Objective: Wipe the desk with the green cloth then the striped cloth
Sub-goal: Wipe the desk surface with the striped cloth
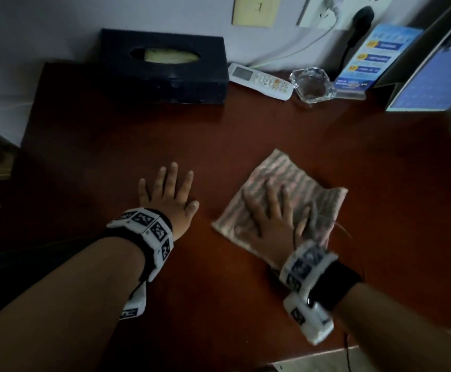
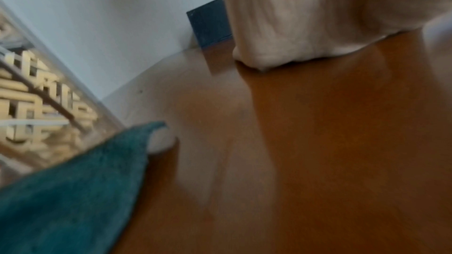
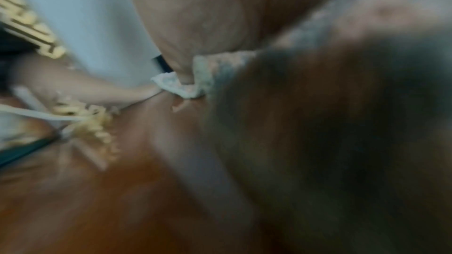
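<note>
The striped cloth (image 1: 294, 181) lies spread on the dark red-brown desk (image 1: 246, 135), right of centre. My right hand (image 1: 270, 210) presses flat on it with straight, spread fingers; in the blurred right wrist view the palm covers the striped cloth (image 3: 220, 69). To the cloth's left, my left hand (image 1: 170, 191) rests flat on the bare wood, fingers spread, holding nothing. The green cloth (image 2: 68, 190) shows only in the left wrist view, lying at the desk's left edge below that hand (image 2: 305, 16).
Along the back wall stand a dark tissue box (image 1: 162, 68), a white remote (image 1: 262, 80), a glass ashtray (image 1: 313, 84), a blue leaflet stand (image 1: 375, 57) and a screen (image 1: 434, 76). A cable hangs from a wall socket. The desk's front edge (image 1: 313, 355) is near my right wrist.
</note>
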{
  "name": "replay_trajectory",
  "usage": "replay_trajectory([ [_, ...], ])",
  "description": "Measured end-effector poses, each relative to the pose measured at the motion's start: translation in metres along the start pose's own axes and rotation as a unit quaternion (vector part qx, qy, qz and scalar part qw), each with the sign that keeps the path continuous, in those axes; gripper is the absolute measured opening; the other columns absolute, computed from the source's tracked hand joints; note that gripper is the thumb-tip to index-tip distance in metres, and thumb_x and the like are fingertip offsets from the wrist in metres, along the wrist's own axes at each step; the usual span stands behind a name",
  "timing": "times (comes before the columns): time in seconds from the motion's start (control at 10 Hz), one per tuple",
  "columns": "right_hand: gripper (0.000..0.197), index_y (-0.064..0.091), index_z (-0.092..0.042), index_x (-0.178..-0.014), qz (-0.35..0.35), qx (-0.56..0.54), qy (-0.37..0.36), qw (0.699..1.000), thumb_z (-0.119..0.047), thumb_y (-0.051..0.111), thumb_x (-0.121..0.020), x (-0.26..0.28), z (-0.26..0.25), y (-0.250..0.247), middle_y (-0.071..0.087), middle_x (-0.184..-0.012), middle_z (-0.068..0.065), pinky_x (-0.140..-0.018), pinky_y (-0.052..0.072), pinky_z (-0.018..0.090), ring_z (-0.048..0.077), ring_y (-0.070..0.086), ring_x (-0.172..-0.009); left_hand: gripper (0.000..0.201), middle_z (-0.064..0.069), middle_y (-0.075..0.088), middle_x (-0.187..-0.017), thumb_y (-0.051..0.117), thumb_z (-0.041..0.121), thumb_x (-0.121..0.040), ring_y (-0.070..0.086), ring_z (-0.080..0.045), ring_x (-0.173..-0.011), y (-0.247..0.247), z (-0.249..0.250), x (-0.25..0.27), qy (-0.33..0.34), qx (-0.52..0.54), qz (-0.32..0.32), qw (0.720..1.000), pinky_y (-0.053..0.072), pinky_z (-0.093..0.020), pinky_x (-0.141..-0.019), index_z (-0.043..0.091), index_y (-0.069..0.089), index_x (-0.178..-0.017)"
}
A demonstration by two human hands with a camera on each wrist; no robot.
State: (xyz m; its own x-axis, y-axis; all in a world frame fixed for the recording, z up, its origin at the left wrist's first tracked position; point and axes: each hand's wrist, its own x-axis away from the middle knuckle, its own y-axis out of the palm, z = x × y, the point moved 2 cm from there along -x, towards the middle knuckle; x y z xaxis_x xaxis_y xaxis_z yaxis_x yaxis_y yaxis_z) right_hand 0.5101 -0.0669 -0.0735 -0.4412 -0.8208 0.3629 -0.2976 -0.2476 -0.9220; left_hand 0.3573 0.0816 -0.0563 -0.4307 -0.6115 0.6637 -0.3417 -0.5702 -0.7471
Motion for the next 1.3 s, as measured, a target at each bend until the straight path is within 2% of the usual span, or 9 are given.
replay_trajectory([
  [0.1, 0.072, -0.015, -0.06, -0.137, -0.013, 0.01, -0.031, 0.999, -0.075, 0.03, -0.083, 0.055, -0.002, 0.02, -0.036, -0.15, -0.01, -0.101, -0.012, 0.071, 0.024, -0.036, -0.137, 0.06, -0.002, -0.042, -0.147, 0.005, 0.049, -0.098, -0.031, -0.023, -0.139, 0.002, 0.0, 0.0, -0.001, 0.001, 0.004, 1.0, -0.01, -0.054, -0.114, 0.03, -0.032, -0.141],
  [0.2, 0.079, 0.015, -0.05, -0.145, -0.043, 0.038, -0.028, 0.998, -0.077, 0.039, -0.076, 0.113, 0.001, 0.038, 0.007, -0.16, 0.001, -0.097, 0.014, 0.074, 0.033, 0.002, -0.145, 0.06, -0.002, -0.042, -0.147, 0.005, 0.05, -0.098, -0.032, -0.023, -0.139, 0.002, -0.001, -0.001, 0.006, 0.005, 0.01, 1.0, -0.011, -0.054, -0.114, 0.029, -0.031, -0.141],
  [0.3, 0.078, 0.02, -0.052, -0.144, -0.058, 0.03, -0.028, 0.997, -0.079, 0.04, -0.074, 0.127, 0.003, 0.044, 0.013, -0.159, 0.0, -0.096, 0.015, 0.074, 0.033, 0.007, -0.145, 0.06, -0.002, -0.041, -0.147, 0.006, 0.049, -0.098, -0.032, -0.023, -0.139, 0.001, 0.0, -0.001, 0.006, 0.005, 0.008, 1.0, -0.011, -0.054, -0.114, 0.029, -0.031, -0.142],
  [0.4, 0.071, 0.005, -0.06, -0.14, -0.055, 0.009, -0.035, 0.998, -0.08, 0.033, -0.078, 0.107, 0.007, 0.032, -0.005, -0.16, -0.003, -0.099, 0.005, 0.075, 0.031, -0.008, -0.145, 0.06, -0.002, -0.041, -0.147, 0.007, 0.049, -0.098, -0.031, -0.023, -0.139, 0.001, 0.001, -0.001, 0.004, 0.004, 0.007, 1.0, -0.011, -0.054, -0.114, 0.029, -0.03, -0.142],
  [0.5, 0.072, -0.023, -0.067, -0.127, -0.07, -0.012, -0.019, 0.997, -0.077, 0.03, -0.08, 0.059, 0.016, 0.014, -0.044, -0.144, -0.013, -0.1, -0.016, 0.071, 0.023, -0.043, -0.131, 0.061, -0.002, -0.041, -0.147, 0.006, 0.049, -0.098, -0.031, -0.023, -0.139, 0.001, 0.001, -0.002, 0.001, 0.002, 0.006, 1.0, -0.01, -0.055, -0.114, 0.029, -0.031, -0.142],
  [0.7, 0.07, -0.008, -0.061, -0.138, -0.042, -0.008, 0.029, 0.999, -0.077, 0.029, -0.081, -0.045, 0.022, -0.02, -0.03, -0.152, -0.013, -0.103, -0.014, 0.069, 0.023, -0.031, -0.139, 0.061, -0.002, -0.041, -0.147, 0.006, 0.05, -0.098, -0.031, -0.023, -0.139, 0.002, 0.001, -0.001, 0.0, 0.003, 0.012, 1.0, -0.011, -0.054, -0.113, 0.03, -0.031, -0.142],
  [0.9, 0.07, -0.007, -0.059, -0.138, -0.031, -0.011, 0.047, 0.998, -0.082, 0.02, -0.077, -0.083, 0.017, -0.031, -0.031, -0.152, -0.013, -0.101, -0.014, 0.07, 0.023, -0.033, -0.138, 0.06, -0.001, -0.041, -0.147, 0.007, 0.05, -0.098, -0.032, -0.022, -0.139, 0.003, 0.001, -0.002, -0.002, 0.004, 0.017, 1.0, -0.013, -0.053, -0.113, 0.031, -0.03, -0.142],
  [1.2, 0.085, -0.018, -0.058, -0.137, -0.033, 0.021, -0.099, 0.994, -0.08, 0.033, -0.073, 0.035, -0.015, 0.012, -0.037, -0.15, -0.007, -0.098, -0.015, 0.073, 0.027, -0.038, -0.135, 0.06, 0.001, -0.039, -0.148, 0.008, 0.05, -0.099, -0.029, -0.021, -0.14, 0.007, 0.001, -0.007, -0.011, -0.006, 0.044, 0.999, -0.01, -0.052, -0.114, 0.032, -0.028, -0.143],
  [1.3, 0.089, -0.008, -0.056, -0.141, -0.012, 0.03, -0.144, 0.989, -0.083, 0.032, -0.066, 0.073, -0.015, 0.031, -0.024, -0.156, -0.002, -0.096, -0.007, 0.078, 0.033, -0.024, -0.141, 0.06, 0.002, -0.037, -0.15, 0.009, 0.051, -0.098, -0.028, -0.02, -0.141, 0.008, 0.0, -0.008, -0.009, -0.007, 0.056, 0.998, -0.009, -0.052, -0.114, 0.032, -0.026, -0.144],
])
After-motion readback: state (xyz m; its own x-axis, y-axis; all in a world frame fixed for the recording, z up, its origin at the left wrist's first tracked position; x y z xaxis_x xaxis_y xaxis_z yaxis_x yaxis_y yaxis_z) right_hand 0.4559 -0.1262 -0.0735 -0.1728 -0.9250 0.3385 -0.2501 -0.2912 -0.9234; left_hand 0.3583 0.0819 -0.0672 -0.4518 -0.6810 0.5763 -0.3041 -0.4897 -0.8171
